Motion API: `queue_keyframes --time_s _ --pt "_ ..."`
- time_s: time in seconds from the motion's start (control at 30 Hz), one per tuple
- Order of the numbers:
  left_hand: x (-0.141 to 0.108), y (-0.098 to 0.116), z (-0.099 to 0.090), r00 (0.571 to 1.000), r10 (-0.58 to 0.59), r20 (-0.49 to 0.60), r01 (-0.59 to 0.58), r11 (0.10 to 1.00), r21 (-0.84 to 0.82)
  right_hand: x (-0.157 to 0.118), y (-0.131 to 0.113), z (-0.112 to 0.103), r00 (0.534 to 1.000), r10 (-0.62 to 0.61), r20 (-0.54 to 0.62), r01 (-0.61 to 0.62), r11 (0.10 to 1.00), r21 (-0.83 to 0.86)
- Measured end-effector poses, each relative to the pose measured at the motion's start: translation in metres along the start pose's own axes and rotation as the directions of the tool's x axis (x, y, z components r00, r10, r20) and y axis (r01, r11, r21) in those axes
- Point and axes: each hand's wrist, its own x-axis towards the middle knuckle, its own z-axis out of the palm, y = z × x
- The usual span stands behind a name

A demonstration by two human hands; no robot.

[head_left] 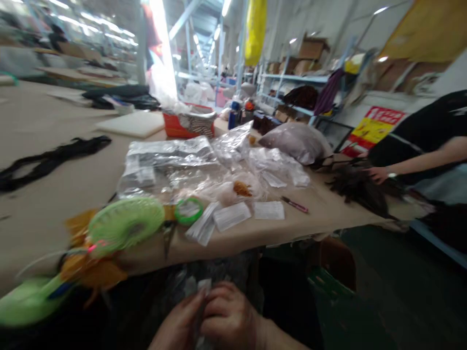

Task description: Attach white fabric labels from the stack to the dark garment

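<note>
Low in the view, below the table's front edge, my left hand point(181, 318) and my right hand point(231, 313) are pressed together around a small whitish, clear piece point(205, 284). Its shape is blurred and mostly covered by my fingers. On the table point(310, 221) beyond lie clear plastic bags point(171, 170), white paper slips point(232, 216), a green tape roll point(188, 211) and a pink-handled tool point(295, 204). A clear bag with an orange-brown bundle point(242, 188) rests behind the slips.
A green fan point(127, 223) stands at the table's front left. Black strands point(51, 158) lie behind it. A red box point(188, 121) and a stuffed grey bag point(299, 141) are farther back. At right, a person's hand point(379, 174) touches dark hair-like bundles point(359, 189).
</note>
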Motion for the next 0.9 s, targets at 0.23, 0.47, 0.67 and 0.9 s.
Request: queue_keyframes --time_s 0.23,0.47,0.67,0.9 --pt "-0.022 0.001 0.020 0.975 0.032 0.220 0.022 0.971 -0.237 0.001 -0.006 -0.025 0.998 0.041 0.050 -0.046 0.993 0.113" --pt "-0.032 0.000 0.011 0.978 0.021 0.208 0.045 0.950 -0.308 -0.002 -0.015 -0.024 0.994 -0.003 0.111 0.000 1.000 0.028" --pt "-0.027 0.000 0.005 0.992 -0.025 0.124 0.066 0.937 -0.342 0.002 -0.018 -0.022 0.991 -0.029 0.133 0.039 0.996 -0.075" --pt "-0.026 0.000 0.003 0.994 -0.028 0.103 0.059 0.945 -0.321 0.003 -0.022 -0.021 0.994 0.004 0.112 -0.001 1.000 -0.029"
